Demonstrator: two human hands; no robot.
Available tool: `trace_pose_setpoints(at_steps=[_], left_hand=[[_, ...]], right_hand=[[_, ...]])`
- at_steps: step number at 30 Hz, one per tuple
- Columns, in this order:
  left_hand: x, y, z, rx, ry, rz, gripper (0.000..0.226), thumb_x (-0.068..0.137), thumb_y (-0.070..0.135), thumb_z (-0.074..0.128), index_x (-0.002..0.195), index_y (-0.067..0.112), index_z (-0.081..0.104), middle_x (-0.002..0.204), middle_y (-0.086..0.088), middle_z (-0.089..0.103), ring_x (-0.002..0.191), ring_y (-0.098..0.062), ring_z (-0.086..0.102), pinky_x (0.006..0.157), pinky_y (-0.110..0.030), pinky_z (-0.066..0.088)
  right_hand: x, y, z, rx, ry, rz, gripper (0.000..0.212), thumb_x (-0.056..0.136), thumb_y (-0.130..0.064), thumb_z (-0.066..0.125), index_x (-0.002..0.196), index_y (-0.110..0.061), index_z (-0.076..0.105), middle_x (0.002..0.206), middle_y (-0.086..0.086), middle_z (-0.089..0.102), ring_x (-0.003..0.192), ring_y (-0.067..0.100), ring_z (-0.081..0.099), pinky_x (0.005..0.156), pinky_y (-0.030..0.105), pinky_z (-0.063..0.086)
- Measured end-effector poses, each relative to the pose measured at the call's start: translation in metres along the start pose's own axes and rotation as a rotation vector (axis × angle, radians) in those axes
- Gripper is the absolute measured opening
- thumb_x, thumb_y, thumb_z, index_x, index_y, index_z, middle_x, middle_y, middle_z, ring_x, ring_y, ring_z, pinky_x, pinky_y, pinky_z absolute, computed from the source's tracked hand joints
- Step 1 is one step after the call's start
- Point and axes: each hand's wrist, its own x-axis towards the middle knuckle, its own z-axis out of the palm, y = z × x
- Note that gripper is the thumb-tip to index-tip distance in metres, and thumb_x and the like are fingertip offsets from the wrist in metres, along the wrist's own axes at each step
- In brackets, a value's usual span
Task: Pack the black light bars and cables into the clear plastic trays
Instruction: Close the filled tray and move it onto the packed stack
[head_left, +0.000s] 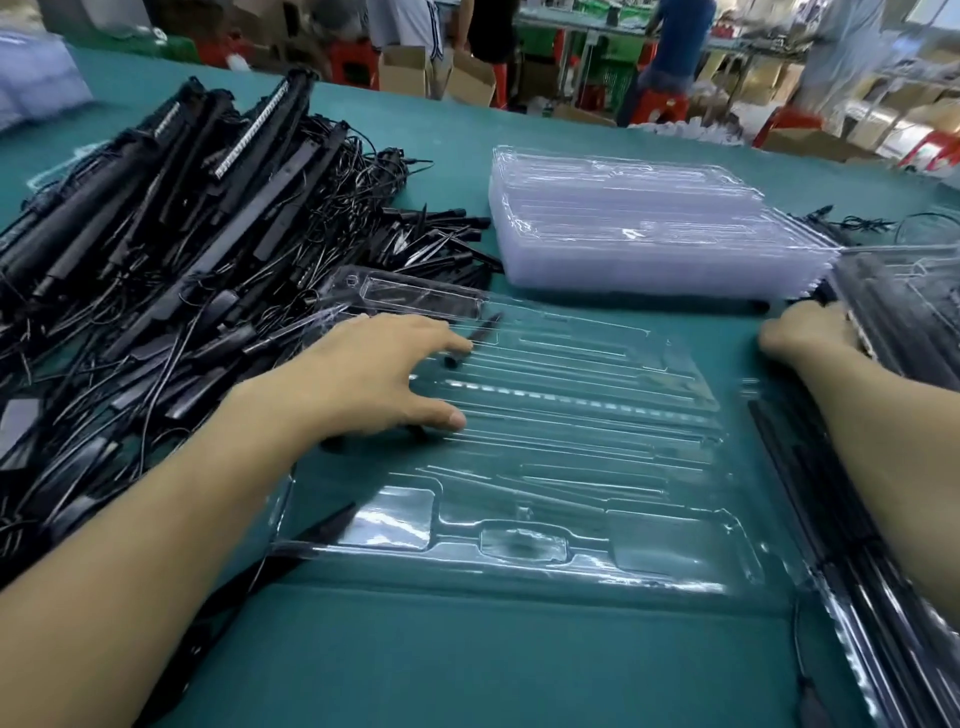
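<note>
An open clear plastic tray lies flat on the green table in front of me, its grooves mostly bare. My left hand rests on the tray's left part with fingers spread and nearly straight, touching a thin black piece near the fingertips. My right hand reaches to the right edge and grips the near corner of a filled clear tray holding black parts. A large heap of black light bars and cables covers the table's left side.
A stack of empty clear trays stands behind the open tray. More filled trays with black bars lie along the right edge. Cardboard boxes, red stools and standing people fill the background beyond the table's far edge.
</note>
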Motion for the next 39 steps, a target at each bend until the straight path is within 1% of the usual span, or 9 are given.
trace_pose_setpoints(at_steps=[2, 5, 9, 13, 16, 22, 26, 33, 39], left_hand=[[-0.001, 0.000, -0.001, 0.013, 0.000, 0.003, 0.079, 0.073, 0.068, 0.069, 0.143, 0.042, 0.044, 0.152, 0.016, 0.041, 0.138, -0.009, 0.038, 0.113, -0.034, 0.030], [-0.002, 0.002, 0.000, 0.013, -0.004, 0.006, 0.077, 0.074, 0.067, 0.069, 0.142, 0.042, 0.044, 0.151, 0.017, 0.042, 0.137, -0.009, 0.038, 0.112, -0.033, 0.030], [-0.002, 0.001, 0.000, -0.001, -0.016, 0.000, 0.077, 0.073, 0.069, 0.068, 0.141, 0.043, 0.044, 0.149, 0.018, 0.043, 0.137, -0.009, 0.039, 0.113, -0.035, 0.031], [-0.001, 0.002, 0.003, 0.004, -0.013, 0.015, 0.078, 0.074, 0.070, 0.067, 0.142, 0.043, 0.043, 0.150, 0.017, 0.042, 0.137, -0.008, 0.038, 0.113, -0.033, 0.029], [-0.001, 0.003, 0.004, 0.034, -0.008, 0.026, 0.078, 0.074, 0.071, 0.065, 0.143, 0.043, 0.041, 0.150, 0.017, 0.042, 0.136, -0.008, 0.039, 0.111, -0.031, 0.030], [-0.001, 0.008, 0.002, 0.110, 0.023, 0.022, 0.077, 0.075, 0.073, 0.063, 0.143, 0.042, 0.042, 0.151, 0.015, 0.040, 0.138, -0.012, 0.037, 0.114, -0.037, 0.028], [0.000, 0.009, -0.001, 0.172, 0.048, 0.015, 0.074, 0.078, 0.073, 0.060, 0.142, 0.043, 0.041, 0.148, 0.016, 0.043, 0.135, -0.013, 0.041, 0.111, -0.037, 0.034], [-0.003, 0.013, 0.001, 0.188, 0.076, -0.018, 0.069, 0.081, 0.073, 0.057, 0.142, 0.047, 0.038, 0.144, 0.019, 0.046, 0.131, -0.011, 0.043, 0.098, -0.034, 0.041], [-0.003, 0.012, 0.002, 0.186, 0.075, -0.021, 0.069, 0.081, 0.073, 0.056, 0.142, 0.047, 0.037, 0.143, 0.018, 0.046, 0.131, -0.012, 0.044, 0.097, -0.036, 0.042]], right_hand=[[-0.003, -0.001, 0.000, -0.016, 0.001, 0.014, 0.051, 0.093, -0.019, 0.052, 0.135, 0.009, 0.042, 0.152, 0.031, 0.022, 0.137, 0.048, 0.029, 0.111, 0.051, 0.030], [-0.003, -0.004, 0.000, -0.028, -0.021, 0.042, 0.066, 0.095, -0.019, 0.051, 0.147, 0.008, 0.023, 0.154, 0.031, 0.015, 0.143, 0.045, 0.016, 0.114, 0.051, 0.021], [-0.003, -0.003, 0.004, -0.088, 0.052, 0.004, 0.044, 0.090, -0.011, 0.053, 0.130, 0.008, 0.049, 0.138, 0.034, 0.042, 0.127, 0.050, 0.042, 0.103, 0.053, 0.038], [-0.014, -0.009, 0.003, -0.170, 0.179, -0.071, 0.035, 0.088, -0.003, 0.053, 0.120, 0.008, 0.057, 0.126, 0.031, 0.054, 0.115, 0.049, 0.054, 0.093, 0.054, 0.045], [-0.024, -0.012, -0.001, -0.239, 0.152, -0.107, 0.032, 0.087, -0.002, 0.053, 0.117, 0.006, 0.060, 0.123, 0.029, 0.058, 0.113, 0.047, 0.056, 0.092, 0.051, 0.045], [-0.039, -0.010, -0.012, -0.176, 0.107, -0.123, 0.035, 0.086, 0.001, 0.051, 0.121, 0.007, 0.056, 0.127, 0.029, 0.053, 0.118, 0.050, 0.050, 0.095, 0.052, 0.043], [-0.048, -0.007, -0.012, -0.188, 0.051, -0.094, 0.039, 0.086, -0.003, 0.053, 0.124, 0.005, 0.053, 0.130, 0.028, 0.051, 0.119, 0.047, 0.051, 0.097, 0.051, 0.042], [-0.059, -0.007, -0.017, -0.366, 0.089, -0.218, 0.036, 0.084, -0.004, 0.054, 0.119, -0.002, 0.061, 0.124, 0.020, 0.059, 0.111, 0.042, 0.059, 0.078, 0.041, 0.044], [-0.058, -0.004, -0.020, -0.311, 0.050, -0.187, 0.051, 0.086, -0.002, 0.050, 0.134, 0.007, 0.036, 0.133, 0.025, 0.050, 0.119, 0.047, 0.052, 0.093, 0.052, 0.043]])
